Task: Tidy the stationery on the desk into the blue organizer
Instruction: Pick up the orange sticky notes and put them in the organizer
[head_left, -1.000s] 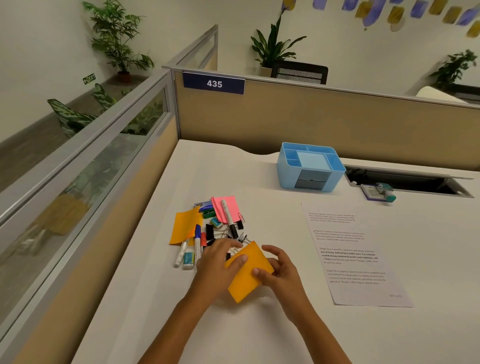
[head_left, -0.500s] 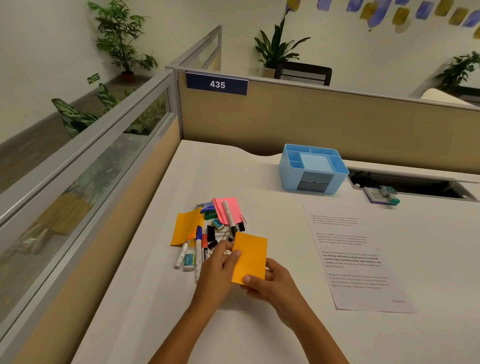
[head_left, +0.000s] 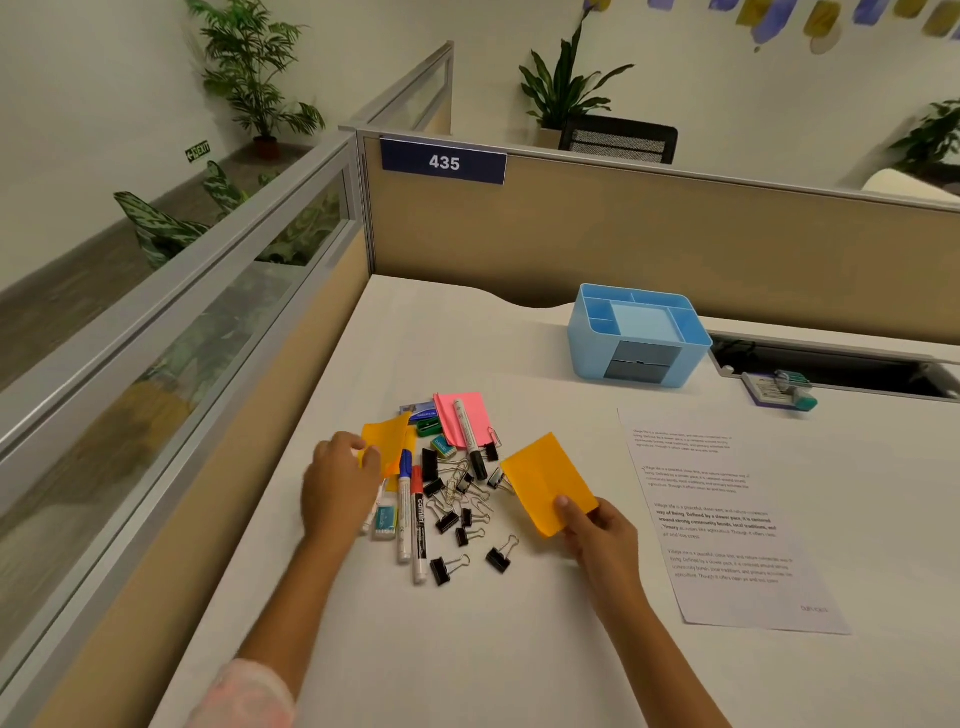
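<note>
Stationery is lying in a loose heap on the white worktop, nearer its left edge than its right, and the two hands are working well apart on either side of it. The right hand is pinching the near corner of an orange sticky-note pad, thumb on top, holding it tilted just to the right of the heap. The left hand is reaching into the left side of the heap, its fingers curling onto the edge of a second orange note pad that is bending upward; whether it is truly gripping the pad or only touching it I cannot tell. Between the hands are lying a blue-capped marker and a red-capped marker side by side, a scatter of black binder clips and paper clips, and a small correction tape just beside the left hand. Farther back in the heap a pink note pad is carrying a black-capped marker across it. The blue organizer is standing well apart from the heap, toward the far edge of the worktop against the partition, its top compartments open. A printed sheet is lying flat toward the right edge, just beside the right hand.
</note>
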